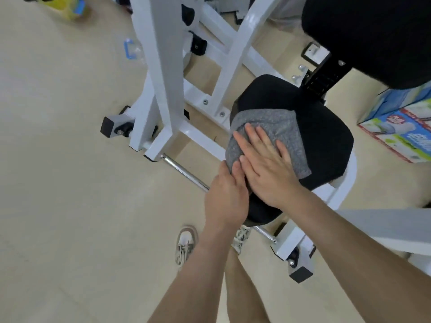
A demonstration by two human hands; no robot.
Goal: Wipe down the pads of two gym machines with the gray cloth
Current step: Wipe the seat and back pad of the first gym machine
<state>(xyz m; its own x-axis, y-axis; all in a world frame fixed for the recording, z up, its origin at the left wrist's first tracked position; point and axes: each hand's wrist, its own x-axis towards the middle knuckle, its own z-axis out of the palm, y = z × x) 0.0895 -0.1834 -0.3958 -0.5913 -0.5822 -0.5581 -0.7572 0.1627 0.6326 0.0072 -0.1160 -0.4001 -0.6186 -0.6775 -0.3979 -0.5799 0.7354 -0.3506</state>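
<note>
At frame centre, my right hand (265,164) presses flat on the cloth (279,129); left hand (226,197) grips its lower-left edge; bare pad (326,136) lies right.

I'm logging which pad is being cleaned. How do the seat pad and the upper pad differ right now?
The seat pad carries the gray cloth; the upper pad is bare. The right hand presses flat on the cloth and the left hand touches its edge at the seat pad; no hand is at the upper pad. The seat pad shows nearly whole; the upper pad is cut off by the frame. Both are black.
</note>
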